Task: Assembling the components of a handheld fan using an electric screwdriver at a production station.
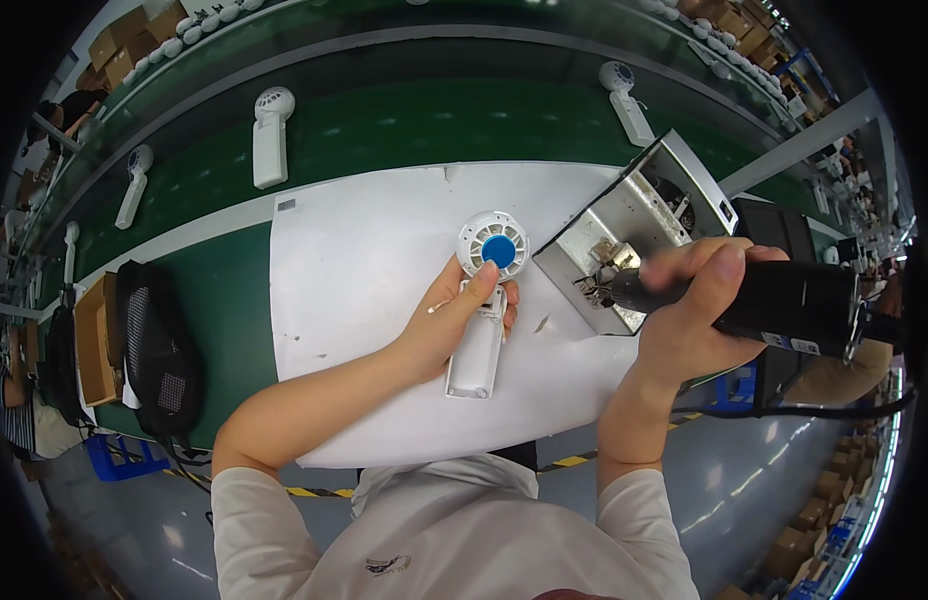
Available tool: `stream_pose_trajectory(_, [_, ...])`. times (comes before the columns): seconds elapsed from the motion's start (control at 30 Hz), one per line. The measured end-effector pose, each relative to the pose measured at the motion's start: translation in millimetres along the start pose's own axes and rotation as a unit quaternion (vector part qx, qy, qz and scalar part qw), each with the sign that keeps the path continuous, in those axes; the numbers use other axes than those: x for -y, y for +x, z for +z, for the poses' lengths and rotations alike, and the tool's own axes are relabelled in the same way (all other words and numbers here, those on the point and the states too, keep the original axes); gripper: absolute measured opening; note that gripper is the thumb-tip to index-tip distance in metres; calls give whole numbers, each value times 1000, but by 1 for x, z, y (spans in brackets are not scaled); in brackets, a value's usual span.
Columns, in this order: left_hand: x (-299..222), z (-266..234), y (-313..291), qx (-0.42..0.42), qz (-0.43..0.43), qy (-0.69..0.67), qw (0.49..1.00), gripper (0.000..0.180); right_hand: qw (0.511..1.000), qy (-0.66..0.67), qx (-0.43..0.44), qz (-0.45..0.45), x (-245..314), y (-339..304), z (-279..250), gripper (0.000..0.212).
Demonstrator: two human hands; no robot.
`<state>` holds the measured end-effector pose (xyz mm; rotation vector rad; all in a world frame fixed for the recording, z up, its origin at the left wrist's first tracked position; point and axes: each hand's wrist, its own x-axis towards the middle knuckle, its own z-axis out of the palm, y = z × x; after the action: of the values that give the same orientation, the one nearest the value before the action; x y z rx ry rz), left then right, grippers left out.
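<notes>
L grip [439, 325] closed round the neck of a wht handheld fan [473, 360], thumb on front at lower edge of the blue disc [500, 247], fingertips showing past the neck's R side. Fan's round head sits just fwd of L grip; hollow handle runs back twd the wearer, just R of the palm. R grip [696, 325] wrapped round a blk cyl. tool [789, 297], fingers partly blurred; tool's nose points L, over an open metal box [594, 225] w/ small metal bits [622, 257] inside. Can't tell if nose touches them. Box is fwd-L of R grip, set at an angle. Wht sheet [354, 300] lies below L grip, on the green surface [234, 320]. Well L of L grip: blk mesh bag [164, 340], cardboard box [96, 350] just beyond. Farther fwd of both grips: green belt [384, 120] w/ more wht fans [270, 150] spaced along it.
</notes>
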<state>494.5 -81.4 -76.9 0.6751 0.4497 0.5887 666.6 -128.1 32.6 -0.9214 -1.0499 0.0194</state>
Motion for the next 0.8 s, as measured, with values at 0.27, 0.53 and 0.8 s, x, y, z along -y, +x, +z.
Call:
stream_pose_trajectory(0.27, [7, -5, 20, -12, 8, 17, 1000, 42, 943, 308, 117, 47, -17, -20, 4, 31])
stream_pose_trajectory(0.53, [17, -12, 39, -31, 23, 37, 999, 46, 957, 244, 147, 53, -52, -41, 14, 37])
stream_pose_trajectory(0.8, [32, -17, 57, -60, 67, 108, 990, 47, 964, 188, 154, 106, -79, -47, 18, 36])
